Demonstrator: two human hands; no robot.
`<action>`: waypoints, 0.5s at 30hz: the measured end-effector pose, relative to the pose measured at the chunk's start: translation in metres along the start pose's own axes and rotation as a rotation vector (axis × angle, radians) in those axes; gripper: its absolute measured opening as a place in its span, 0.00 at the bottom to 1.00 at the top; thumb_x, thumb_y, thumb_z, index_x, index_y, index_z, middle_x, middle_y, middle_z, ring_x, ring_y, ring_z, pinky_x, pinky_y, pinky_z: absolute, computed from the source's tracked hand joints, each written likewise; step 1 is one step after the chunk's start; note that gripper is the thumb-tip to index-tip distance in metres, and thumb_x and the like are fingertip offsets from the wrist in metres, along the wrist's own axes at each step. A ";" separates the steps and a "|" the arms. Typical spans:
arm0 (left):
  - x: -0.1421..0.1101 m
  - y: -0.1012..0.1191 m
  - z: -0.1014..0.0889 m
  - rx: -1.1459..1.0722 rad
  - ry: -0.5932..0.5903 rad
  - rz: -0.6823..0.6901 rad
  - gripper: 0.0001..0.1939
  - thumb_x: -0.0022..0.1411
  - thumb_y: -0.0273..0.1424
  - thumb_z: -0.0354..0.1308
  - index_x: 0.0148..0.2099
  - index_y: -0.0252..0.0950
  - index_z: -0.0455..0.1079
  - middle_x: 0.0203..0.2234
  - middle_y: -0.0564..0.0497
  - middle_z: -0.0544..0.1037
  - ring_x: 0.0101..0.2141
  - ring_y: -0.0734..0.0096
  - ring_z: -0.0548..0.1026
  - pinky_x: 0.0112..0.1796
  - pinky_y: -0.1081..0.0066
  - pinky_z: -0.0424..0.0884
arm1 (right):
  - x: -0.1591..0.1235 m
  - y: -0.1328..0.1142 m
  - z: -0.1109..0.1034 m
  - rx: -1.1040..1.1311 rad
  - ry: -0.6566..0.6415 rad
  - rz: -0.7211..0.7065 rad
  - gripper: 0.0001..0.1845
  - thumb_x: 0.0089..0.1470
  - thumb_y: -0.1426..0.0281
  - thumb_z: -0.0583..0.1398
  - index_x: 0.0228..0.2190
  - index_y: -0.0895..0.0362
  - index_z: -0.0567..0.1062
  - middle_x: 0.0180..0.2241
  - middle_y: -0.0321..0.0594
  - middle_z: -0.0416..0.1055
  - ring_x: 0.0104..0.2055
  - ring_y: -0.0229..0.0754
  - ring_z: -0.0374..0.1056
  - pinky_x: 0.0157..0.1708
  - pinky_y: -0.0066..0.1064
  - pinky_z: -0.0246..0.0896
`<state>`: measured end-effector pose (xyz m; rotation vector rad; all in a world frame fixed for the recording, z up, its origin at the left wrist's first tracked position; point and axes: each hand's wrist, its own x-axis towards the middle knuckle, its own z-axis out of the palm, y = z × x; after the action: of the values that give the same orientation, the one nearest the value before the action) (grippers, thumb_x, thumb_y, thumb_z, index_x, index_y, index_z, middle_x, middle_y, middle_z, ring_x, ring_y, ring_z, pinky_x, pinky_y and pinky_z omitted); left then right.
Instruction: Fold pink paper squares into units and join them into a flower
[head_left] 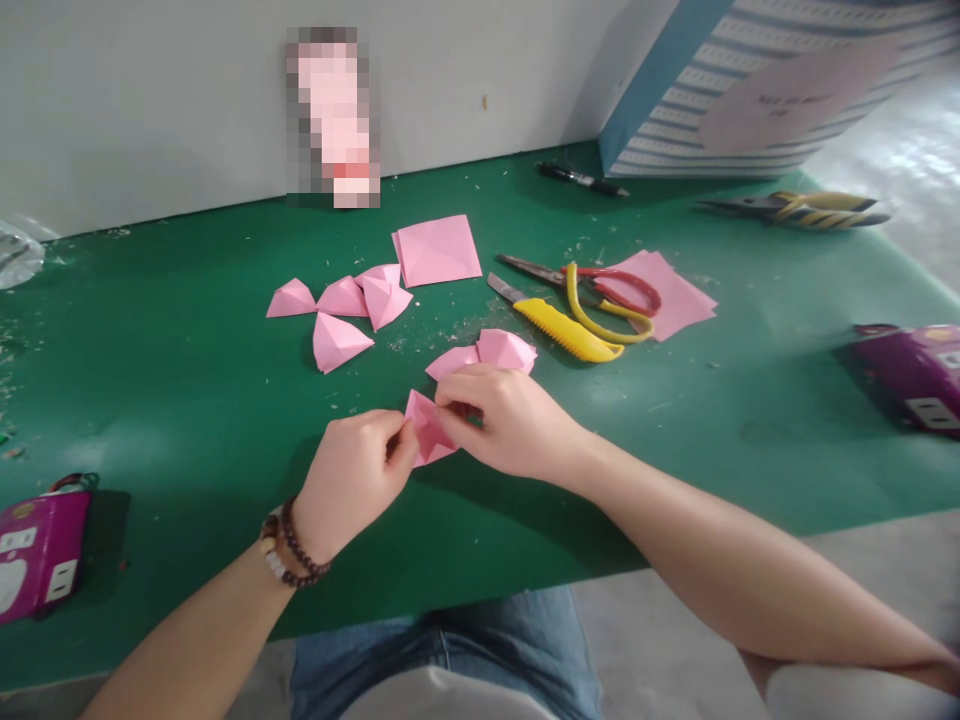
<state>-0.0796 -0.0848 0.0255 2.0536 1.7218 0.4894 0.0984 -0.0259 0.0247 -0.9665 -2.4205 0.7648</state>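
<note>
A small pink sheet of paper [430, 432], creased and partly folded, is pinched between both hands above the green table. My left hand [364, 458], with beaded bracelets at the wrist, grips its left edge between thumb and forefinger. On the upper right side of the sheet, my right hand [504, 418] is closed on it. Just beyond the right hand lie folded pink paper pieces [506, 350], partly covered by it. More folded pink pieces [341, 340] are grouped farther left. A flat pink square stack [439, 250] sits behind them.
Right of centre lie a yellow utility knife [566, 328] and scissors [592, 285] with red and yellow handles, over pink sheets [679, 300]. Farther back are a black pen [581, 180], pliers [795, 208] and a striped box [720, 90]. Purple packs [911, 370] stand at both sides of the green table [187, 380].
</note>
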 end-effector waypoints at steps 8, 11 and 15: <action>0.003 0.002 -0.007 -0.548 -0.214 -0.248 0.16 0.60 0.44 0.55 0.30 0.35 0.67 0.21 0.54 0.71 0.22 0.74 0.70 0.24 0.74 0.66 | 0.001 -0.004 -0.004 0.144 0.245 0.017 0.11 0.53 0.78 0.54 0.21 0.56 0.63 0.21 0.32 0.61 0.23 0.32 0.54 0.25 0.25 0.50; 0.003 0.003 -0.002 -0.742 -0.327 -0.348 0.14 0.57 0.42 0.58 0.32 0.34 0.68 0.21 0.54 0.72 0.21 0.74 0.72 0.23 0.74 0.69 | 0.000 -0.005 -0.003 0.169 0.313 0.006 0.10 0.53 0.78 0.54 0.22 0.56 0.63 0.21 0.31 0.60 0.24 0.33 0.56 0.26 0.25 0.52; 0.002 0.005 0.007 -0.970 -0.313 -0.419 0.16 0.61 0.41 0.53 0.27 0.34 0.66 0.18 0.55 0.68 0.17 0.77 0.69 0.18 0.76 0.66 | -0.001 -0.007 0.002 0.180 0.339 -0.019 0.11 0.55 0.77 0.54 0.22 0.56 0.62 0.21 0.31 0.61 0.24 0.33 0.56 0.26 0.26 0.53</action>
<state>-0.0718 -0.0845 0.0224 0.9930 1.2800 0.6467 0.0943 -0.0319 0.0273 -0.9181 -2.0304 0.7313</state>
